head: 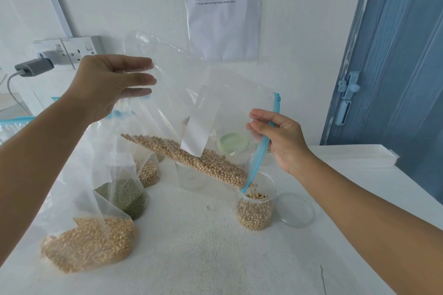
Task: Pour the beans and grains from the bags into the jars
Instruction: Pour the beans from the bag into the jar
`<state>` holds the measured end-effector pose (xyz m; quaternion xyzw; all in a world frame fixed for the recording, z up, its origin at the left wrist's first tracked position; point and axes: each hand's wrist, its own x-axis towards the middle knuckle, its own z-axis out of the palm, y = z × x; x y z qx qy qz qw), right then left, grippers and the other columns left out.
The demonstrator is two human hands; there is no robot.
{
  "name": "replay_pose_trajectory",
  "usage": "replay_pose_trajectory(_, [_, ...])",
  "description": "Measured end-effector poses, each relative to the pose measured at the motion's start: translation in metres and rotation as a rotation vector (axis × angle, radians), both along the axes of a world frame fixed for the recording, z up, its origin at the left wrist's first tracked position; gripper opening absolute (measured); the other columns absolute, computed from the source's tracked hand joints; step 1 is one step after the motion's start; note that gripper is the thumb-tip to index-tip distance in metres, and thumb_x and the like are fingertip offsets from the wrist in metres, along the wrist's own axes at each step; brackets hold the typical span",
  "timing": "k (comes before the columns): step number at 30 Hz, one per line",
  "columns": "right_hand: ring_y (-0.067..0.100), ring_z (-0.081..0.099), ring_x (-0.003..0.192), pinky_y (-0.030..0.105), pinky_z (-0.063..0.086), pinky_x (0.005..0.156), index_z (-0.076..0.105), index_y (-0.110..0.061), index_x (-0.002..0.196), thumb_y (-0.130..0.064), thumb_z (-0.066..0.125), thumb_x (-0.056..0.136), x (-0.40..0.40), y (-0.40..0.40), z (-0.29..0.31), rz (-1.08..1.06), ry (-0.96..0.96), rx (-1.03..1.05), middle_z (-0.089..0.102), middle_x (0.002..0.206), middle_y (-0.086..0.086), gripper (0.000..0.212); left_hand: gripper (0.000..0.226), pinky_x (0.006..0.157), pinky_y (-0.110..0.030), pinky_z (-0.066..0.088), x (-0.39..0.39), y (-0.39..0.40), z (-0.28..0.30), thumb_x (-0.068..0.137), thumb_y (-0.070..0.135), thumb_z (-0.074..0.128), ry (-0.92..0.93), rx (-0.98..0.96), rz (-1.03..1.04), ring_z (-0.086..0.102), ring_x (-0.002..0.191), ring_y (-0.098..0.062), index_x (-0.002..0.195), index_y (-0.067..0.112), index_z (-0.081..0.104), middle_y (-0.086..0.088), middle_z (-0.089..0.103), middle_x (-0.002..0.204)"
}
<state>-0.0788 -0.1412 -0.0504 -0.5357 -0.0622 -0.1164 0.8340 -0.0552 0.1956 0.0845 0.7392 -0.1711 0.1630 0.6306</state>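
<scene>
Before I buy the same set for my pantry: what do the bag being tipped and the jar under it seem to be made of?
Bag: thin, clear, glossy plastic film, apparently; it creases, and the beans show through. Its blue zip strip looks like stiffer plastic. Jar: clear and rigid, with thin walls, probably plastic, though glass cannot be ruled out.
</scene>
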Motion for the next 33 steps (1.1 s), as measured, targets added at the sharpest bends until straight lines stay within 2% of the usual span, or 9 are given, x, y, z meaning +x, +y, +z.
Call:
replay_pose_trajectory(21, [0.03, 0.076, 0.099, 0.032, 0.061, 0.088, 0.079, -0.006, 0.105, 0.008, 0.073, 0.087, 0.0016, -0.0026, -0.0015, -0.014, 0.028, 0.027, 0.077, 0.112, 0.012, 0.023, 0.046, 0.086, -0.037, 0.064, 0.0032, -0.0048, 0.0033, 0.076, -0.001, 0.084, -0.007, 0.009, -0.016, 0.077, 0.103, -0.03, 0.121, -0.001, 0.073, -0.008, 0.078, 0.117])
replay_pose_trajectory(33, [0.034, 0.075, 0.104, 0.036, 0.06, 0.094, 0.079, -0.008, 0.106, 0.006, 0.074, 0.087, 0.0026, -0.0047, -0.0047, -0.02, 0.03, 0.016, 0.077, 0.113, 0.011, 0.023, 0.046, 0.084, -0.035, 0.064, 0.0013, -0.0085, 0.0043, 0.075, -0.001, 0.083, -0.009, 0.013, -0.016, 0.077, 0.101, -0.029, 0.12, 0.0, 0.073, -0.007, 0.078, 0.117])
